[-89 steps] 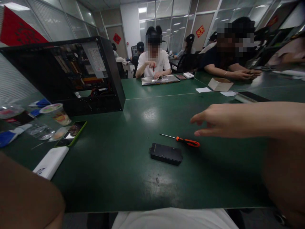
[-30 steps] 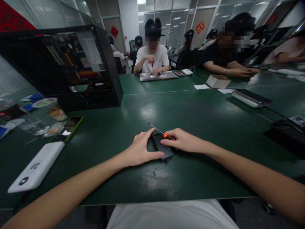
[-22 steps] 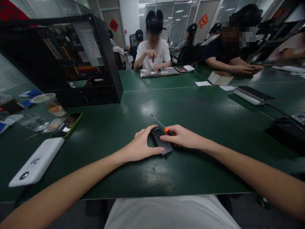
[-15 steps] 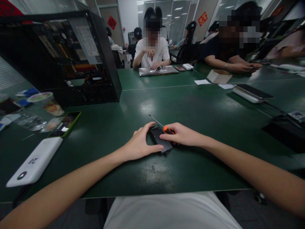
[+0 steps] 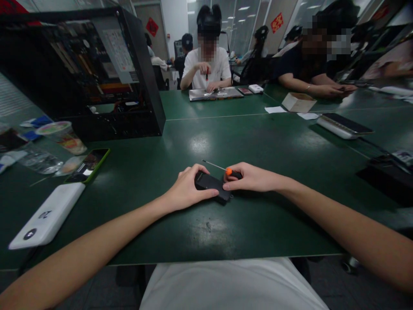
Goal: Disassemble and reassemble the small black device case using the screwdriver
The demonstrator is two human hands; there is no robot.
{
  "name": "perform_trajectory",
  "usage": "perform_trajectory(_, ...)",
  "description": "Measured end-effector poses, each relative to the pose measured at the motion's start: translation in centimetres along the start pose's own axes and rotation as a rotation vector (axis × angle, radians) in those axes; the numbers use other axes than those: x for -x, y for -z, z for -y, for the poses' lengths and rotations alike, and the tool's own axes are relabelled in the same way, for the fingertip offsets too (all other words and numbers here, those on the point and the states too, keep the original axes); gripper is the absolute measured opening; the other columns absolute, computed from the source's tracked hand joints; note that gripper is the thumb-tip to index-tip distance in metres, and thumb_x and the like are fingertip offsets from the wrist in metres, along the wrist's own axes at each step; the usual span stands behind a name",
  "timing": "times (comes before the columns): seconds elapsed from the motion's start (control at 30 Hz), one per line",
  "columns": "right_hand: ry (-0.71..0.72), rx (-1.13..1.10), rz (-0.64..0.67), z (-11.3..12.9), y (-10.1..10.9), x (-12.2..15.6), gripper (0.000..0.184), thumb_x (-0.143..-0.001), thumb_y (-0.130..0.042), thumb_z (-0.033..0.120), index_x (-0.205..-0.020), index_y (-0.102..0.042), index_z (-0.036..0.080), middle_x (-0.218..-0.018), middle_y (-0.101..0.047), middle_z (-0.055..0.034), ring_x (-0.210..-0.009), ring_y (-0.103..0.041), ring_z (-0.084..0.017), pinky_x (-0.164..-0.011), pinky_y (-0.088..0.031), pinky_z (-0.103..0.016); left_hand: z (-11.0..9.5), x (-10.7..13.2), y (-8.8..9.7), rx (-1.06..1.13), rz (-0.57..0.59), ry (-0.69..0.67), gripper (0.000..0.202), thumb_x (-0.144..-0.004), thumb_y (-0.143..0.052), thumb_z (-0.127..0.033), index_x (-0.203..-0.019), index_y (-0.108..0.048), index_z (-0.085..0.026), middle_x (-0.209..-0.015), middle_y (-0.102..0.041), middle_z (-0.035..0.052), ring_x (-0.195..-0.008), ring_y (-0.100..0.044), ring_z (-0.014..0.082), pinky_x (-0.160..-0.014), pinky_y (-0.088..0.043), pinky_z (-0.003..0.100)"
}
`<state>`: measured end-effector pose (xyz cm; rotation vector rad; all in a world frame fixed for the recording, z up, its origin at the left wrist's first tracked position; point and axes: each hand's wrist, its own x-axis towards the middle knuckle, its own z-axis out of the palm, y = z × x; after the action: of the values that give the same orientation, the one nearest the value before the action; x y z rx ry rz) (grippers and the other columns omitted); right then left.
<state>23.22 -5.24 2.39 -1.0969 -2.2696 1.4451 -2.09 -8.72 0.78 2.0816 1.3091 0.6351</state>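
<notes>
A small black rectangular device (image 5: 210, 185) lies on the green table in front of me, tilted slightly. My left hand (image 5: 189, 187) grips it from the left, thumb along the near side and fingers round the far end. A screwdriver (image 5: 229, 172) with an orange and black handle is in my right hand (image 5: 250, 177). Its thin metal shaft points left, above the far side of the device. The right thumb and fingertips are at the device's right end. What kind of device it is I cannot tell.
An open computer case (image 5: 142, 86) stands at the back left. Nearer are a plastic cup (image 5: 63, 137), a green-edged phone (image 5: 97, 163) and a white power bank (image 5: 48, 215). A cardboard box (image 5: 298, 103) and a black object (image 5: 387, 178) are to the right. Across the table sits a person (image 5: 206, 56) with a screwdriver.
The black device has turned in my left hand, its far end shifting left, and a different face shows. My right hand has moved slightly right, and the screwdriver shaft lies flatter.
</notes>
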Motion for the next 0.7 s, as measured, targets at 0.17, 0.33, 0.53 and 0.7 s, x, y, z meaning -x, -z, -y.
perform_trajectory(0.17,0.008,0.025,-0.102,-0.05,0.33,-0.16,0.051,-0.077,-0.073,0.066,-0.072,-0.052,0.02,-0.064,-0.046,0.0059,-0.059,-0.04,-0.01,-0.057,-0.032,-0.026,0.07,-0.08,-0.28,0.073,-0.046,-0.091,0.042,-0.081,-0.082,-0.042,-0.112,-0.062,-0.023,-0.113,-0.067,0.0044,-0.105,-0.063,0.0269,-0.095,-0.047,0.041)
perform_trajectory(0.33,-0.021,-0.036,-0.071,0.22,0.12,-0.03,0.05,-0.079,-0.071,0.066,-0.076,-0.051,0.021,-0.059,-0.051,0.0059,-0.055,-0.045,-0.011,-0.053,-0.034,-0.026,-0.15,-0.13,-0.3,0.1,-0.045,-0.15,0.036,-0.083,-0.08,-0.036,-0.113,-0.067,-0.022,-0.115,-0.07,0.005,-0.107,-0.064,0.0268,-0.1,-0.046,0.041)
perform_trajectory(0.53,-0.03,-0.061,-0.071,-0.03,-0.13,-0.02,0.05,-0.081,-0.07,0.067,-0.077,-0.051,0.021,-0.057,-0.051,0.0065,-0.051,-0.043,-0.01,-0.051,-0.032,-0.025,0.03,-0.33,-0.24,0.118,-0.085,-0.156,0.04,-0.081,-0.082,-0.033,-0.116,-0.067,-0.02,-0.117,-0.07,0.0064,-0.107,-0.065,0.0264,-0.099,-0.048,0.04)
perform_trajectory(0.7,-0.008,0.015,-0.145,-0.08,-0.27,-0.15,0.05,-0.084,-0.066,0.068,-0.076,-0.053,0.02,-0.062,-0.053,0.0043,-0.055,-0.045,-0.011,-0.054,-0.033,-0.026,-0.02,-0.51,-0.1,0.096,-0.076,-0.166,0.033,-0.083,-0.081,-0.032,-0.112,-0.07,-0.021,-0.114,-0.071,0.0057,-0.106,-0.066,0.026,-0.1,-0.048,0.04)
